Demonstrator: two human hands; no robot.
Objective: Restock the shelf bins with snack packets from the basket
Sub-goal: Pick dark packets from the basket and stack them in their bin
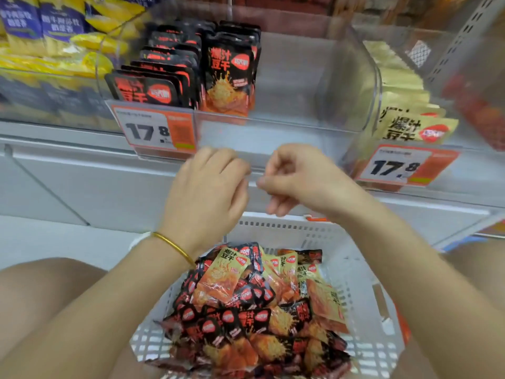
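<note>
Snack packets (246,310) are lying heaped in the white basket (363,291) at six o'clock. Just above, the left hand (207,187) is hovering, its grip impossible to tell; the right hand (297,179) is curling tight with nothing visible inside. At eleven o'clock, black packets (175,67) are standing in the clear bin (273,127).

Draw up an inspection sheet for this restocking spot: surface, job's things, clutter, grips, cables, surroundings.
Surface: pale grey shelf front below the bins.
Job's things: white slotted plastic basket heaped with black and yellow snack packets; clear plastic shelf bin with black packets stacked at its left side.
Clutter: nothing seen.
Grips: left hand loosely bent, right hand curled, both above the basket, no packet in either.
Cables: nothing seen.
Surroundings: orange-and-white price tags; yellow foil packets in the bin to the right.
</note>
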